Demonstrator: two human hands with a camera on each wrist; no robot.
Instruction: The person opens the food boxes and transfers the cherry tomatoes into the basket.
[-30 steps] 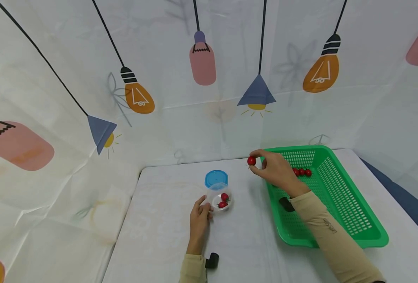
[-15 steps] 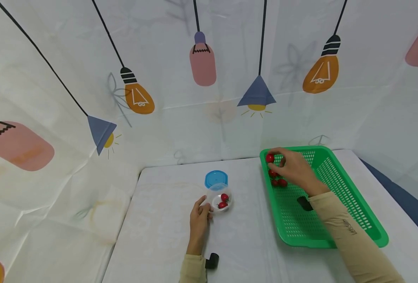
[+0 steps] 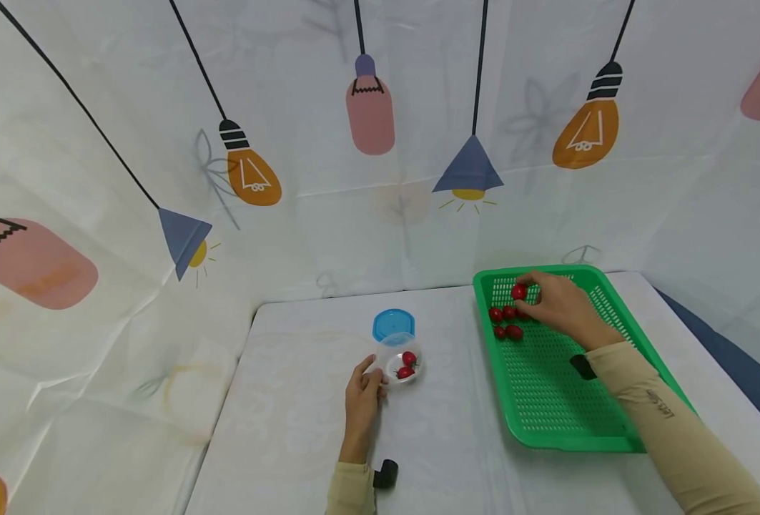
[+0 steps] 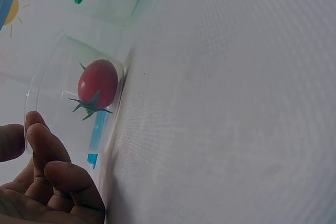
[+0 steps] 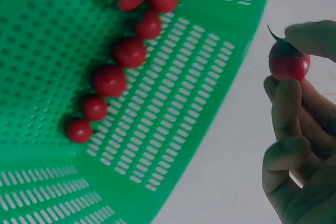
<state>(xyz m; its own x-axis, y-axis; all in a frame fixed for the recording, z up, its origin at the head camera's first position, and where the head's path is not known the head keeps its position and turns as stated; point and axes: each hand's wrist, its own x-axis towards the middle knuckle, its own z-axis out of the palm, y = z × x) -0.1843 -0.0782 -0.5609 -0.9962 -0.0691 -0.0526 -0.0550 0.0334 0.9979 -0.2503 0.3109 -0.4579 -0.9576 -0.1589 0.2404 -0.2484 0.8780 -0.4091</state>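
A small red cherry tomato [image 3: 518,292] is pinched between the thumb and fingertips of my right hand [image 3: 563,307], above the far left part of the green basket [image 3: 515,422]. Its green stem end shows in the right wrist view. Several more cherry tomatoes [image 5: 109,81] lie in a row along the basket's side; my hand hides part of them in the head view. My left hand [image 3: 362,408] grips the rim of a small clear plastic tub [image 4: 55,82] between thumb and finger. Two cherry tomatoes [image 3: 407,372] with green stems sit inside that tub.
A blue lid [image 3: 393,324] lies on the white-covered table [image 3: 289,429], just behind the clear tub. The basket stands on the right side of the table. A white sheet printed with lamps [image 3: 354,236] hangs behind the table's back edge.
My right hand has moved right with the pinched tomato, from left of the basket, across its rim, to above its inside. The left hand and the tub have stayed in place.
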